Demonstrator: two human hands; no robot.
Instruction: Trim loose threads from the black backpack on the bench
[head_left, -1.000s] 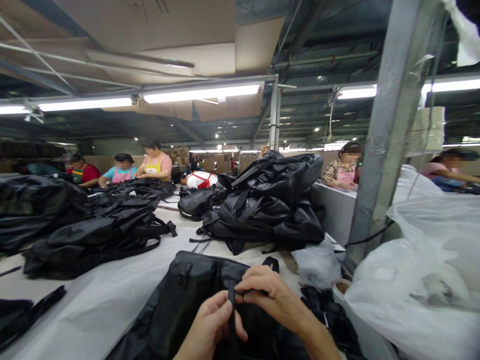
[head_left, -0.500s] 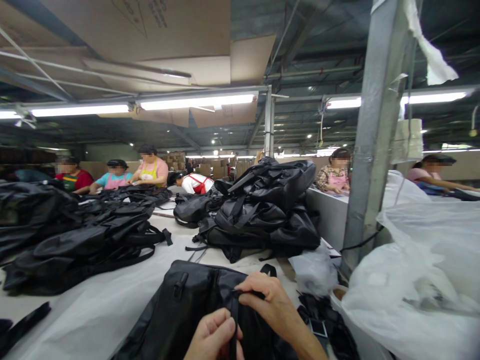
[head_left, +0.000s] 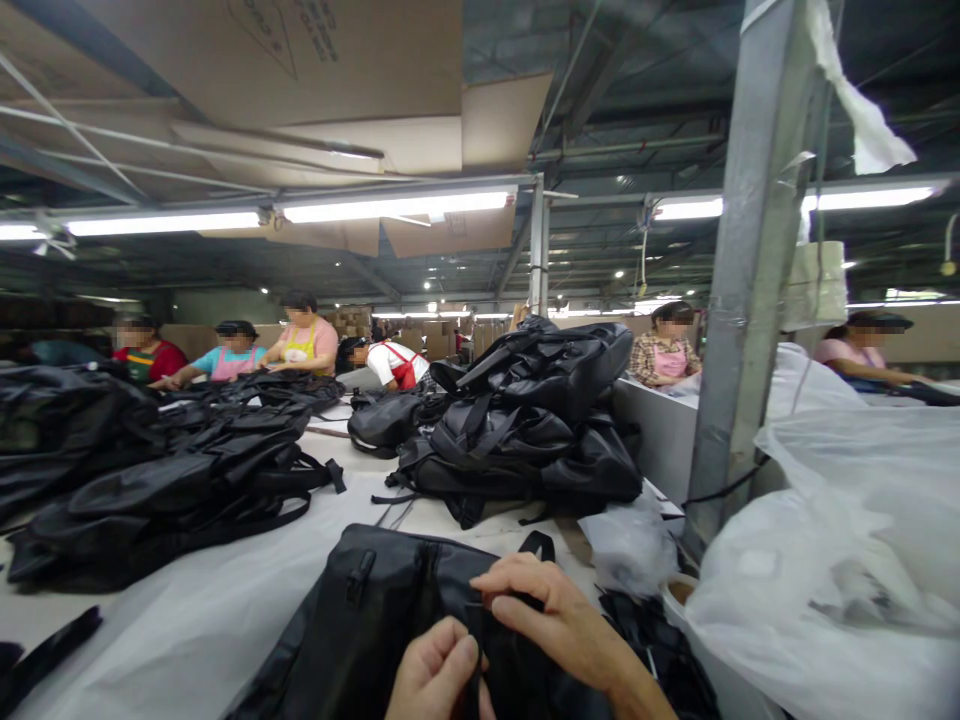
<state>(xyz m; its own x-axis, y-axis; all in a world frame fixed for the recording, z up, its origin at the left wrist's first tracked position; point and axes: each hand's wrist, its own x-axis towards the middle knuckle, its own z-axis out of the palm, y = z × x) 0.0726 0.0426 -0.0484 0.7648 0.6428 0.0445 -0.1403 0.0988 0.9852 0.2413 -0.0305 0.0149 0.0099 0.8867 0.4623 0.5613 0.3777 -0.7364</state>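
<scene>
- Backpack (head_left: 330, 630), black and smooth, lies under both hands, reaching out to the left of the left hand.
- Left hand (head_left: 435, 670) is drawn in narrow, thumb and forefinger pinching a thin black strap (head_left: 480, 632) just in front of the bag.
- Right hand (head_left: 547, 610) sits just above and to the right, forefinger and thumb almost together at the strap's upper part; whether they grip it cannot be told.
- Less of the strap shows between the fingers than half a second ago, when it ran as a plain band past the left thumb; it seems turned edge-on or tucked closer.
- Both hands have barely shifted, so this reads as small fingertip work on the strap, with the bag left in place.
- A dark fastener (head_left: 360, 578) lies on the bag, left of the hands and apart from them.
- Beyond the hands rises a heap of black bags (head_left: 517, 440); more bags (head_left: 165, 490) lie farther out to the left.
- Right of the right hand are a crumpled clear plastic bag (head_left: 630, 545) and a large white plastic sack (head_left: 825, 600).
</scene>
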